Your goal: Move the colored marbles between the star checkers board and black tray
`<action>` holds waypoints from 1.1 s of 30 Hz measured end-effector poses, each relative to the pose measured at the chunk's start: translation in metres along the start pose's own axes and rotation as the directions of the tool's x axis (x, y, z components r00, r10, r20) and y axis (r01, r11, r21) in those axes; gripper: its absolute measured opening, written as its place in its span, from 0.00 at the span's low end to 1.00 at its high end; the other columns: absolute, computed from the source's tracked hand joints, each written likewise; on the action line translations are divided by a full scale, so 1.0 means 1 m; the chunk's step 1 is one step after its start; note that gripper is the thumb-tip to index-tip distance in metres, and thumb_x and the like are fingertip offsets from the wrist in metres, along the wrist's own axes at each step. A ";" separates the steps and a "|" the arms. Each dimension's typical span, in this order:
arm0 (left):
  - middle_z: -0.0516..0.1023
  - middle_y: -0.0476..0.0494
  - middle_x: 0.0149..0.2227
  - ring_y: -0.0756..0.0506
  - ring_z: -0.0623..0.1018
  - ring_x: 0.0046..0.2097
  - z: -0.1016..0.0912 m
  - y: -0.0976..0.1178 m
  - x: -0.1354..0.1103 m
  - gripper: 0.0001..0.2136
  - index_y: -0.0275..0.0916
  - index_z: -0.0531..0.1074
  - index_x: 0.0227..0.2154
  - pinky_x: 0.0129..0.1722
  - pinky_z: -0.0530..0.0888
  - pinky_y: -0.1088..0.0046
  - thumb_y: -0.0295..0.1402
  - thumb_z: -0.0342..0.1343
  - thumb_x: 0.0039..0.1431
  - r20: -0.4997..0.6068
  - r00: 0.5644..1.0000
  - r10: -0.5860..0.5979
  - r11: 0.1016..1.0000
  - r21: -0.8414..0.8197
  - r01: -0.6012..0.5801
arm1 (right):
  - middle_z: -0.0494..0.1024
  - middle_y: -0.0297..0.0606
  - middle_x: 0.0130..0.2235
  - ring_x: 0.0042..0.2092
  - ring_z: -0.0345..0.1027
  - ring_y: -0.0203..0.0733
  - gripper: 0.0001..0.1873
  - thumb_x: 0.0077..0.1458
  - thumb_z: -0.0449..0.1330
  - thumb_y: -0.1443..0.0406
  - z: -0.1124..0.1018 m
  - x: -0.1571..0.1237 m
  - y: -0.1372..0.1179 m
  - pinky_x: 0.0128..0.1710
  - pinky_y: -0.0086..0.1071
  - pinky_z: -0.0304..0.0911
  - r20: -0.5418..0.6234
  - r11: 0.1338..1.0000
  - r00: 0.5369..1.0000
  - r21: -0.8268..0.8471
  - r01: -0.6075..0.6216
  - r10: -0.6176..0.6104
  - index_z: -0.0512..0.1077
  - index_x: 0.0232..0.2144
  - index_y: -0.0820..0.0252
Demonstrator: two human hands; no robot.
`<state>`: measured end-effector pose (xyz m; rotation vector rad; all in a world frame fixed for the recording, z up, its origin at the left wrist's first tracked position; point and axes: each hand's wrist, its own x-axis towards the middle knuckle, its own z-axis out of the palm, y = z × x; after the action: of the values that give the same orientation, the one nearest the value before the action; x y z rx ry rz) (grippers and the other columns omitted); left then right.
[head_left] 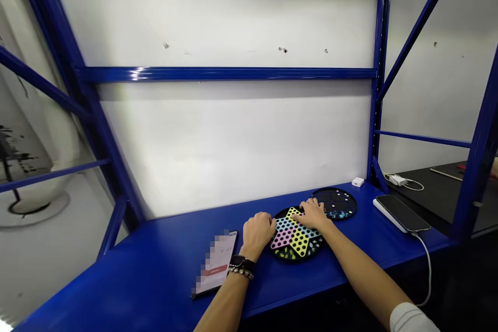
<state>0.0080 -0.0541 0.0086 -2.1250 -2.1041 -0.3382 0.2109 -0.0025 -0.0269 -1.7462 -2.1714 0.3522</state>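
Note:
A Chinese checkers board [299, 241] with a yellow, pink and light blue star full of dark holes sits in a round black tray on the blue shelf. At the tray's left rim, my left hand [257, 233] has its fingers curled round the edge; the fingertips are mostly hidden. My right hand [314, 214] rests over the upper right of the star, thumb and fingers apart. Green and pale small pieces show in the tray's near rim. Behind it lies a second round black board [336, 199] with white dots and blue pieces along its near edge.
A tablet or large phone [218, 262] with a lit screen lies left of my left forearm. On the right, a dark phone [402, 212] sits on a white block with a cable [429, 270]. A small white case [358, 182] stands near a blue upright [373, 129].

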 end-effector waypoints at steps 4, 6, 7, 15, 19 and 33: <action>0.81 0.35 0.37 0.38 0.81 0.40 -0.004 0.005 -0.005 0.17 0.38 0.78 0.32 0.37 0.71 0.66 0.39 0.46 0.62 0.008 1.000 0.014 1.000 0.023 -0.014 | 0.69 0.51 0.55 0.60 0.54 0.60 0.32 0.56 0.50 0.41 -0.001 0.001 -0.001 0.56 0.53 0.49 -0.014 1.000 1.000 -0.027 -0.011 0.011 0.72 0.48 0.57; 0.81 0.34 0.39 0.37 0.81 0.40 -0.005 0.008 -0.008 0.17 0.36 0.78 0.35 0.37 0.71 0.65 0.39 0.45 0.63 0.014 1.000 0.025 0.998 0.049 -0.025 | 0.69 0.52 0.55 0.60 0.54 0.61 0.32 0.56 0.50 0.40 -0.002 0.001 -0.002 0.56 0.54 0.49 -0.018 0.999 1.000 -0.034 -0.015 0.015 0.73 0.47 0.58; 0.81 0.34 0.39 0.37 0.81 0.40 -0.004 0.009 -0.009 0.17 0.36 0.77 0.36 0.38 0.71 0.65 0.39 0.45 0.64 0.015 0.999 0.030 0.997 0.063 -0.031 | 0.69 0.53 0.55 0.60 0.54 0.61 0.33 0.56 0.50 0.40 -0.002 0.001 -0.002 0.56 0.54 0.49 -0.019 0.999 1.000 -0.036 -0.016 0.016 0.73 0.47 0.58; 0.79 0.30 0.42 0.34 0.81 0.43 0.004 0.013 -0.011 0.19 0.33 0.74 0.43 0.40 0.72 0.61 0.39 0.42 0.66 0.049 0.998 0.050 0.990 0.127 -0.055 | 0.69 0.52 0.55 0.60 0.53 0.61 0.34 0.55 0.50 0.39 -0.001 0.002 -0.001 0.56 0.53 0.49 -0.012 0.999 1.000 -0.030 -0.019 0.018 0.73 0.47 0.59; 0.79 0.29 0.42 0.33 0.80 0.43 0.004 0.013 -0.013 0.20 0.32 0.74 0.45 0.40 0.73 0.59 0.39 0.40 0.67 0.067 0.996 0.065 0.990 0.120 -0.073 | 0.70 0.51 0.54 0.60 0.54 0.60 0.34 0.55 0.50 0.39 -0.001 0.001 -0.001 0.56 0.53 0.50 -0.015 0.999 1.000 -0.026 -0.022 0.022 0.73 0.46 0.58; 0.78 0.27 0.42 0.34 0.80 0.42 0.011 0.010 -0.014 0.20 0.32 0.78 0.41 0.39 0.74 0.58 0.30 0.39 0.66 0.107 0.984 0.144 0.980 0.124 -0.157 | 0.70 0.51 0.54 0.59 0.55 0.60 0.33 0.55 0.51 0.39 -0.009 -0.004 -0.004 0.59 0.55 0.46 0.018 0.999 0.999 0.007 -0.035 0.035 0.72 0.46 0.58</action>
<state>0.0189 -0.0646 -0.0050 -2.2464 -1.9387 -0.0766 0.2115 -0.0079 -0.0177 -1.7854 -2.1509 0.3853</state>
